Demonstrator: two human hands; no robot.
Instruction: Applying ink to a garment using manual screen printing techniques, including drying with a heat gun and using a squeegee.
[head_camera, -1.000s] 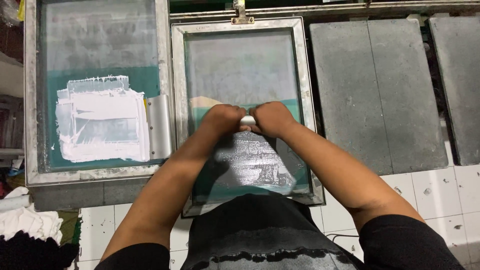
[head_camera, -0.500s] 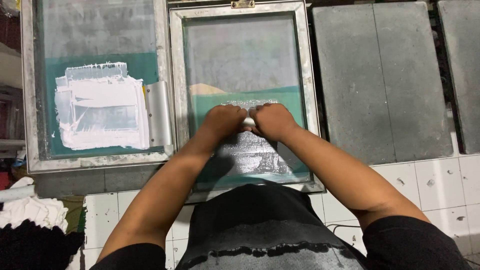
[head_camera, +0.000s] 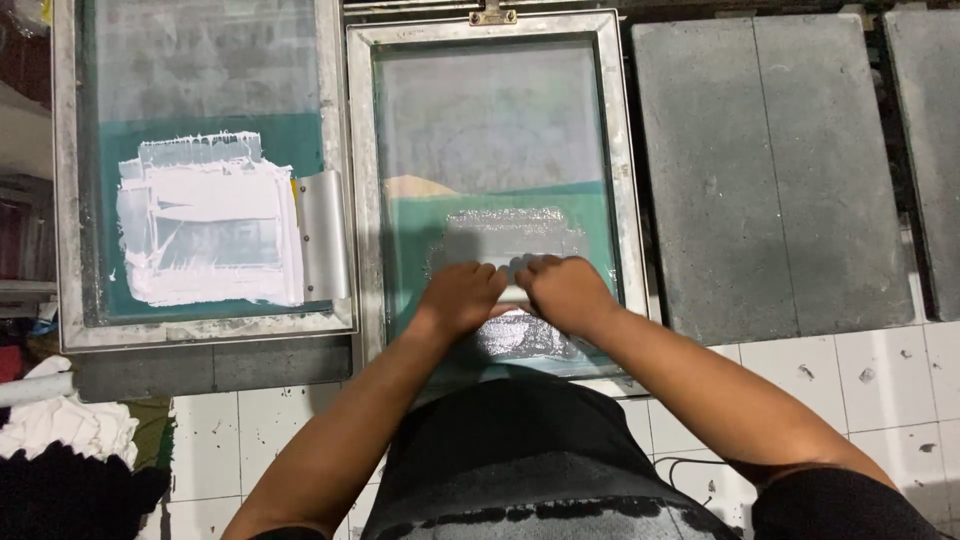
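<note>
A metal-framed printing screen with green mesh lies flat in front of me. My left hand and my right hand sit side by side on it, both gripping a squeegee whose pale handle shows between the fingers. A glossy silvery ink patch spreads on the mesh above and below my hands. My black shirt hides the screen's near edge.
A second framed screen lies to the left, smeared with white ink, and a metal scraper rests on it. Grey flat platens lie to the right. White tiled floor below; a cloth pile at lower left.
Both hands have pulled the squeegee toward me down the screen, leaving more glossy ink uncovered above them.
</note>
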